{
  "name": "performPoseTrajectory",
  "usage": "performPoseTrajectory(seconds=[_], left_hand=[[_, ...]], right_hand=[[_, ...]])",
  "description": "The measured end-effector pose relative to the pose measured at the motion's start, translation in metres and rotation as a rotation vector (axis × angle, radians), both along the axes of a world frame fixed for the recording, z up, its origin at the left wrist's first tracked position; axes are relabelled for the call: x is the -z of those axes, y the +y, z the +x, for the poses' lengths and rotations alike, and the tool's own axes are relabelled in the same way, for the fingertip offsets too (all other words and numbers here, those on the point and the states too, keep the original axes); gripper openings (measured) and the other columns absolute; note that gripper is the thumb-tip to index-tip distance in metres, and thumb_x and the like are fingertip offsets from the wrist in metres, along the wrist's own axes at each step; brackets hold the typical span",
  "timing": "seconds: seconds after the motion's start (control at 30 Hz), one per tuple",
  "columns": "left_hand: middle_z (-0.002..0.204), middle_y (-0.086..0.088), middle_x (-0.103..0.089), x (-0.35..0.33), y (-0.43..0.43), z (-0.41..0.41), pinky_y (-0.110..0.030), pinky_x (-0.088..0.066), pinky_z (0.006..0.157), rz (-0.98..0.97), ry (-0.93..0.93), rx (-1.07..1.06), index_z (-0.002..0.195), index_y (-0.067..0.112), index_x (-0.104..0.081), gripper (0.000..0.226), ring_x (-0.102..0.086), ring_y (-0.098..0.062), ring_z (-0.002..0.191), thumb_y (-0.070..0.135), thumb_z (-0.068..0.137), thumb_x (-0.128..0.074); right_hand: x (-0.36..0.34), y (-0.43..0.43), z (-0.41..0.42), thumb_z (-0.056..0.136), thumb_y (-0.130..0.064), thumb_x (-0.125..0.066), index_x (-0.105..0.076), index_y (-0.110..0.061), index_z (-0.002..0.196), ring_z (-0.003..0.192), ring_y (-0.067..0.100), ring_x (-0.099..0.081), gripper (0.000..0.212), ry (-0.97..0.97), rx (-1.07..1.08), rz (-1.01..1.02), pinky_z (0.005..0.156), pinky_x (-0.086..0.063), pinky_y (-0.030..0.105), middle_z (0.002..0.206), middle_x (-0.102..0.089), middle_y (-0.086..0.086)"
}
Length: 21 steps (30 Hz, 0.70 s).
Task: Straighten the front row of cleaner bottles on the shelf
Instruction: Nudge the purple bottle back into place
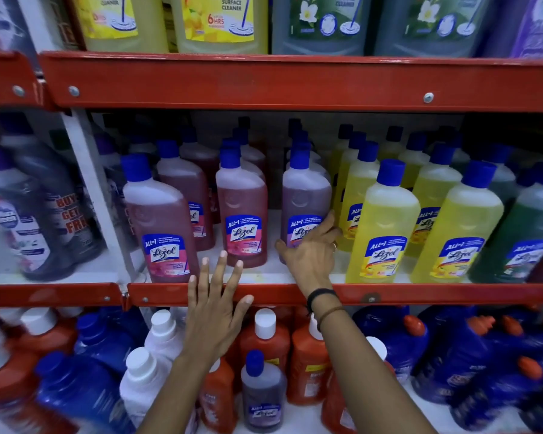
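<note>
Clasping purple blue-capped bottle (pixel 306 195), right hand (pixel 311 252) grip closed; left hand (pixel 215 311) splayed open

You see a shelf rail (pixel 264 294) of red-painted metal, smooth and faintly glossy, with bright metal bolts (pixel 428 97). The shelf board (pixel 295 270) looks white and matt. The bottles (pixel 381 227) are translucent plastic, slightly frosted, with smooth blue plastic caps (pixel 390 172) and glossy printed labels (pixel 384 255). On your right wrist sit a matt black band (pixel 322 295) and a thin brown cord (pixel 330 313).
</note>
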<state>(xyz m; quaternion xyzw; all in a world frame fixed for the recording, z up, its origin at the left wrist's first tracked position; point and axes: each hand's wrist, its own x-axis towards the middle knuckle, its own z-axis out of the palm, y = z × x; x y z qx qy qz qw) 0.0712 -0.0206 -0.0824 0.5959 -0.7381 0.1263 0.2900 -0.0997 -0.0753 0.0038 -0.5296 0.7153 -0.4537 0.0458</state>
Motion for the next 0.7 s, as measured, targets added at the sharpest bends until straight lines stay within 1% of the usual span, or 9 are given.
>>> performPoseTrajectory(seconds=[0.07,0.13,0.27,0.43,0.57,0.7], left_hand=[[0.159,-0.006,-0.016,0.001,-0.001,0.0,-0.038,0.014,0.117,-0.008,-0.002,0.001,0.15,0.031,-0.012,0.062,0.009,-0.021,0.148,0.06,0.095,-0.018],[0.159,-0.004,-0.012,0.002,-0.002,0.001,-0.038,0.014,0.117,-0.017,-0.008,0.001,0.15,0.031,-0.011,0.063,0.009,-0.021,0.148,0.06,0.094,-0.019],[0.162,0.004,0.004,0.004,-0.003,0.001,-0.038,0.016,0.117,-0.026,-0.019,0.007,0.15,0.032,-0.008,0.065,0.011,-0.022,0.148,0.059,0.093,-0.022],[0.16,-0.003,-0.01,0.002,-0.001,0.001,-0.039,0.014,0.116,0.0,-0.011,0.005,0.15,0.032,-0.008,0.065,0.012,-0.02,0.147,0.061,0.093,-0.019],[0.16,-0.002,-0.01,-0.001,0.002,0.002,-0.037,0.017,0.115,0.029,-0.016,0.021,0.15,0.032,-0.008,0.066,0.015,-0.017,0.146,0.061,0.093,-0.021],[0.16,-0.002,-0.011,-0.002,0.005,0.005,-0.036,0.018,0.114,0.045,-0.013,0.032,0.15,0.031,-0.009,0.065,0.019,-0.014,0.145,0.063,0.093,-0.015]], right_hand=[[0.001,-0.002,0.0,0.055,-0.046,-0.082,-0.016,0.002,0.139,0.111,0.042,-0.05,0.117,0.027,0.032,0.004,0.091,-0.048,0.043,0.129,-0.041,0.027],[0.002,0.0,0.0,0.056,-0.047,-0.081,-0.018,0.002,0.138,0.11,0.042,-0.051,0.115,0.044,0.053,0.007,0.089,-0.049,0.043,0.128,-0.042,0.026],[0.001,0.009,0.0,0.057,-0.046,-0.08,-0.019,0.001,0.136,0.108,0.042,-0.052,0.111,0.062,0.06,0.001,0.087,-0.049,0.043,0.126,-0.043,0.024],[0.003,0.031,-0.001,0.059,-0.049,-0.076,-0.02,0.002,0.136,0.104,0.041,-0.055,0.108,0.124,0.086,-0.023,0.081,-0.05,0.04,0.124,-0.046,0.023],[0.006,0.048,-0.003,0.061,-0.05,-0.074,-0.018,0.002,0.138,0.103,0.04,-0.056,0.109,0.152,0.087,-0.037,0.082,-0.05,0.041,0.124,-0.046,0.023],[0.009,0.058,-0.003,0.063,-0.054,-0.072,-0.014,0.0,0.14,0.104,0.04,-0.055,0.111,0.157,0.072,-0.021,0.082,-0.05,0.043,0.126,-0.044,0.023]])
